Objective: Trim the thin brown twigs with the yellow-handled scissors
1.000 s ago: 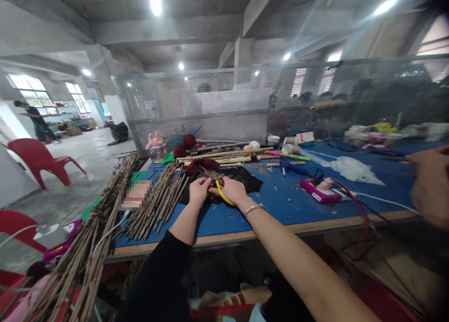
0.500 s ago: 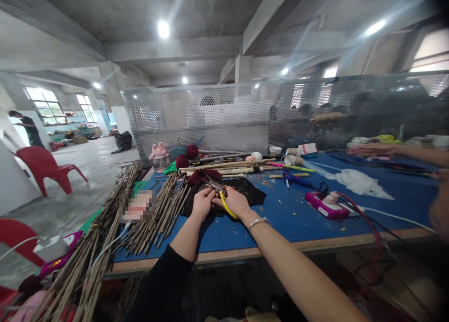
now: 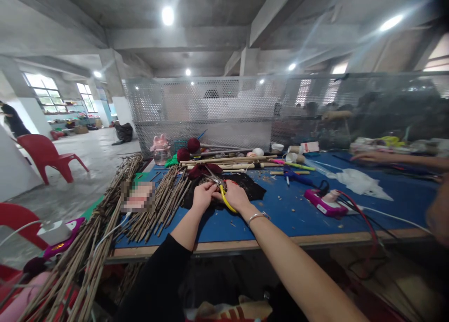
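Scissors (image 3: 225,198), one pair, in the right hand (image 3: 237,196); one left hand (image 3: 202,195) pinched closed, contents unclear.

To the right of my right hand (image 3: 235,196), a hand could pass low over the blue tabletop (image 3: 277,223) until the purple power strip (image 3: 322,204), which blocks the way. Beside my left hand (image 3: 202,195), on its left, the dry twigs (image 3: 159,209) are an obstacle. Between my hands, the yellow-handled scissors (image 3: 225,198) leave little room. Beyond both hands, long poles (image 3: 242,165) lie across, and behind them rises a perforated screen (image 3: 224,120).
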Motion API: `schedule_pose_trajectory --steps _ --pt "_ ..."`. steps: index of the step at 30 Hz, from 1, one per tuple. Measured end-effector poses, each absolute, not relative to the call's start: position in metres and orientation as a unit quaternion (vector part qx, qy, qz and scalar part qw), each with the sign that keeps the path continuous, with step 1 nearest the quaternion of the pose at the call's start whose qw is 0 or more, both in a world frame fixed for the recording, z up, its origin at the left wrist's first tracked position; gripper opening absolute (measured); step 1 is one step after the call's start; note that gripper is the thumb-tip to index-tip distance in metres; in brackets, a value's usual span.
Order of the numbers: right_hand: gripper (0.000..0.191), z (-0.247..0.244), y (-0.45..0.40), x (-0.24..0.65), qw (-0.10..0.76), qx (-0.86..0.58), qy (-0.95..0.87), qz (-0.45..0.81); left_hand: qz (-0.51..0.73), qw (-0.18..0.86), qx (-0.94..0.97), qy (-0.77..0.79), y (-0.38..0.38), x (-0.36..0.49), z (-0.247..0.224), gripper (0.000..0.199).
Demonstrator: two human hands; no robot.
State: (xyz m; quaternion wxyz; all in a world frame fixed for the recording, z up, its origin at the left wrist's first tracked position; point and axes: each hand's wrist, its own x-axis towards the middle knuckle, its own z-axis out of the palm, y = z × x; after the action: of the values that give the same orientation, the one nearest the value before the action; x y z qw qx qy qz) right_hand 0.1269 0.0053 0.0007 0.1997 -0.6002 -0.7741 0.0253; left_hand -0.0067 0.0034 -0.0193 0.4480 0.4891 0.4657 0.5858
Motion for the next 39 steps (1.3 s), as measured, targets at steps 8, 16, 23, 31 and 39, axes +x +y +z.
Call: schedule_pose_trajectory --steps 8,16,23,31,39 --pt "0.066 0.0015 0.0051 0.1257 0.181 -0.620 -0.763 0.036 0.584 0.441 0.484 0.480 -0.0015 -0.0059 -0.0129 0.028" --pt "0.064 0.0036 0.0064 0.1255 0.160 -0.628 -0.761 0.041 0.592 0.426 0.472 0.495 0.0027 -0.0085 -0.0181 0.037" --pt "0.059 0.0044 0.0060 0.1257 0.156 -0.641 -0.750 0.049 0.599 0.408 0.466 0.508 0.0056 -0.0106 -0.0196 0.041" --pt "0.064 0.0015 0.0031 0.1245 0.170 -0.623 -0.762 0.032 0.616 0.371 0.465 0.517 0.0059 -0.0102 -0.0188 0.025" --pt "0.061 0.0026 0.0045 0.1250 0.172 -0.630 -0.756 0.047 0.592 0.414 0.474 0.502 0.0034 -0.0071 -0.0182 0.030"
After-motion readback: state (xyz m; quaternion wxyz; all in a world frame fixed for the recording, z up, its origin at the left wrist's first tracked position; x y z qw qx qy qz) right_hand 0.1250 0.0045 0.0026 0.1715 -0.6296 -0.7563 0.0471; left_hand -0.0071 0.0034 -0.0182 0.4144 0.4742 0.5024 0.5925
